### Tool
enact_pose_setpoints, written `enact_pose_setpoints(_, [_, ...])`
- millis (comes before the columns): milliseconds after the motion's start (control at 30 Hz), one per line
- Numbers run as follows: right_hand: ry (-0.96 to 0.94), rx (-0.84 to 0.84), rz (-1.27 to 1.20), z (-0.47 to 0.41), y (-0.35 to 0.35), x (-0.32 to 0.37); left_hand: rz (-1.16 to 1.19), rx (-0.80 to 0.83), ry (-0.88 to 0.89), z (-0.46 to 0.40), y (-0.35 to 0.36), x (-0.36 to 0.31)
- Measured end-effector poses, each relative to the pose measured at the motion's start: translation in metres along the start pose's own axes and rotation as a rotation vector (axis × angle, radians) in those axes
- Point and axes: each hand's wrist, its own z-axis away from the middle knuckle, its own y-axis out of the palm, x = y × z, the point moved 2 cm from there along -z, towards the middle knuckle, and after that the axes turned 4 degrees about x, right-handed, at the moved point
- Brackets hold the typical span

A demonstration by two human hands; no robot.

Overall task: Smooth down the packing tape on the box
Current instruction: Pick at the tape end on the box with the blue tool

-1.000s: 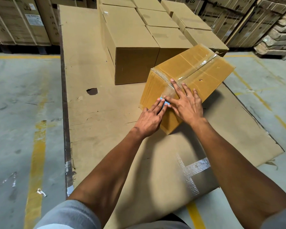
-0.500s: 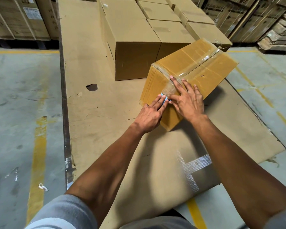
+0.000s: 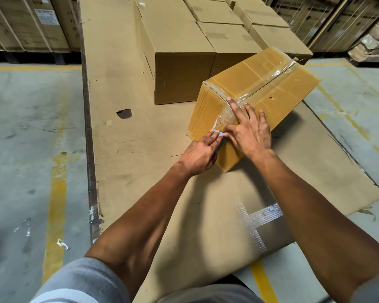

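A yellow-brown cardboard box [image 3: 278, 92] lies tilted on a big cardboard sheet, its near end face toward me. Clear packing tape [image 3: 269, 78] runs along the top seam and down over that end face. My right hand [image 3: 249, 133] lies flat on the taped end face, fingers spread, the index fingertip near the top edge. My left hand [image 3: 200, 152] touches the lower part of the same face, with a small blue object [image 3: 219, 132] pinched at its fingertips against the tape end. What the blue object is cannot be told.
The cardboard sheet [image 3: 140, 154] has a dark hole [image 3: 124, 113] and a silvery tape patch [image 3: 260, 217]. Several plain boxes [image 3: 179, 55] stand in rows just behind the tilted box. Concrete floor with yellow lines [image 3: 57, 193] lies on both sides, with stacked cartons [image 3: 26, 25] at the back.
Both hands stay on the box's near end face. My right fingers have crept slightly up the tape toward the top edge; the view has shifted a little.
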Motion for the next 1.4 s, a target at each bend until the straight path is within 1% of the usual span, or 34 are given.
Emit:
enact_pose_setpoints(133, [-0.027,-0.002,-0.002,-0.002,0.002,0.002,-0.087,0.002,-0.039,0.019,0.001,-0.003])
enact_pose_setpoints(200, [-0.003,-0.041,-0.023,-0.003,0.0,-0.002,-0.145,-0.048,-0.044,0.016,-0.015,0.0])
enact_pose_setpoints(267, [-0.006,-0.053,-0.062,-0.008,0.002,-0.003,-0.171,-0.063,-0.069,0.011,-0.029,0.004])
enact_pose_setpoints(467, [-0.018,0.016,-0.078,-0.006,0.016,-0.009,-0.188,-0.106,-0.025,0.014,-0.038,-0.002])
enact_pose_setpoints(567, [-0.075,0.062,-0.078,-0.008,0.01,-0.01,-0.179,-0.143,0.007,0.024,-0.047,-0.004])
enact_pose_setpoints(667, [-0.166,0.069,-0.112,-0.007,0.002,-0.012,-0.103,-0.22,0.055,0.035,-0.054,-0.006])
enact_pose_setpoints(733, [-0.248,0.089,-0.269,-0.007,-0.008,-0.007,-0.042,-0.248,0.112,0.041,-0.059,-0.005])
enact_pose_setpoints(800, [-0.281,0.2,-0.543,-0.008,-0.015,0.002,-0.013,-0.255,0.144,0.047,-0.061,-0.004])
enact_pose_setpoints(867, [-0.273,0.305,-0.768,-0.014,-0.017,0.01,-0.009,-0.254,0.134,0.057,-0.067,-0.002])
enact_pose_setpoints(967, [-0.244,0.404,-1.048,-0.02,-0.024,0.02,0.005,-0.284,0.092,0.077,-0.08,-0.003])
enact_pose_setpoints(1033, [-0.216,0.467,-1.206,-0.023,-0.026,0.024,0.024,-0.284,0.094,0.082,-0.085,0.0])
enact_pose_setpoints(1133, [-0.235,0.527,-1.318,-0.034,-0.025,0.034,0.025,-0.261,0.08,0.084,-0.085,0.006])
enact_pose_setpoints(1267, [-0.225,0.586,-1.39,-0.036,-0.019,0.045,0.03,-0.235,0.075,0.092,-0.084,0.009])
enact_pose_setpoints(1400, [-0.24,0.651,-1.445,-0.04,-0.012,0.053,0.077,-0.214,0.033,0.099,-0.082,0.014])
